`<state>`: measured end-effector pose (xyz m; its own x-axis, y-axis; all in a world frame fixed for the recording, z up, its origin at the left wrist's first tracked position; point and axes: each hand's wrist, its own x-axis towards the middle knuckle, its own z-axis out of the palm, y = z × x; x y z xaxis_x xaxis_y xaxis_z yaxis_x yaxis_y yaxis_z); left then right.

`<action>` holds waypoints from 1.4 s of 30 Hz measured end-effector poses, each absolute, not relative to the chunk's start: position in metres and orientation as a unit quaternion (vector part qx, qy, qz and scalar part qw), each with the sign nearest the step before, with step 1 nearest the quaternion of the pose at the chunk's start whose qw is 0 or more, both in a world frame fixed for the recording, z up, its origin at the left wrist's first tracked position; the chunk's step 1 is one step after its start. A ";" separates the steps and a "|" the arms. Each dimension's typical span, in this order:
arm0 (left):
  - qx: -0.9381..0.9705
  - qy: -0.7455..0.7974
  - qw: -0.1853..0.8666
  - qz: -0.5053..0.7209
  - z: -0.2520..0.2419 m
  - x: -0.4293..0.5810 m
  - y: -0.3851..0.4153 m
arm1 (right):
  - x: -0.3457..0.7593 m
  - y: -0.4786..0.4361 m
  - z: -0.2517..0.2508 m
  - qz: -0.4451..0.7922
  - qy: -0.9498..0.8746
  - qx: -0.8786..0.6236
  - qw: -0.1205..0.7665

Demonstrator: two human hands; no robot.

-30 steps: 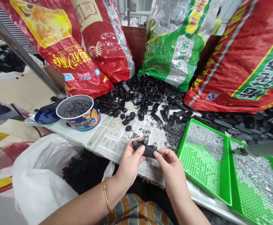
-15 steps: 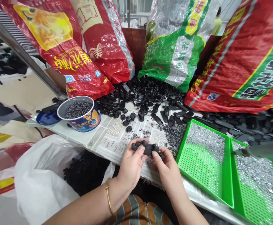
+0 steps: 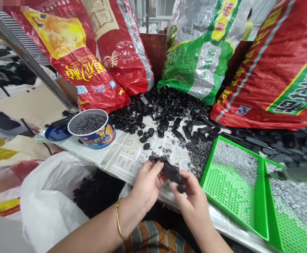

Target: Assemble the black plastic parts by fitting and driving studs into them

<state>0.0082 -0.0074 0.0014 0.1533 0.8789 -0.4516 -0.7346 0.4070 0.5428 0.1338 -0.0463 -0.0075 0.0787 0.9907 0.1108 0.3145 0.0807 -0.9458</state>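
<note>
Now the left hand clasps a black part at centre dial, the right hand pinching its near end; heaped black pieces crowd twelve, green sack behind, blue tub at ten, green tray at three.

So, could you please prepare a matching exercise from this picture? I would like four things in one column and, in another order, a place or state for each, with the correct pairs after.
Things
1. Dark elongated plastic part
2. Blue round tub with a white rim
3. Green perforated rectangular plastic trays
4. Crumpled white plastic bag

Places or states
A. Bearing small silvery pieces
B. Lower than the tabletop, at the left
C. Held in both hands
D. Standing on the tabletop, left of the hands

Right pairs: 1-C, 2-D, 3-A, 4-B.
</note>
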 end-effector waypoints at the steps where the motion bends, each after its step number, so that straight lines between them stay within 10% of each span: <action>1: 0.096 0.369 0.769 0.513 0.002 0.005 -0.004 | 0.139 -0.047 -0.004 0.375 -0.615 -0.528 0.450; 12: 0.097 0.265 0.910 0.303 0.002 0.003 -0.013 | 0.180 -0.018 0.009 0.308 -0.786 -0.425 0.325; 18: 0.337 0.412 0.717 0.450 0.005 -0.024 -0.001 | 0.186 -0.019 0.012 0.198 -0.797 -0.468 0.327; 24: 0.638 0.469 0.509 0.337 0.011 -0.036 -0.004 | 0.184 -0.022 0.009 0.186 -0.797 -0.468 0.334; 42: 0.710 0.423 0.437 0.354 0.012 -0.027 -0.009 | 0.186 -0.030 0.004 0.239 -0.772 -0.456 0.372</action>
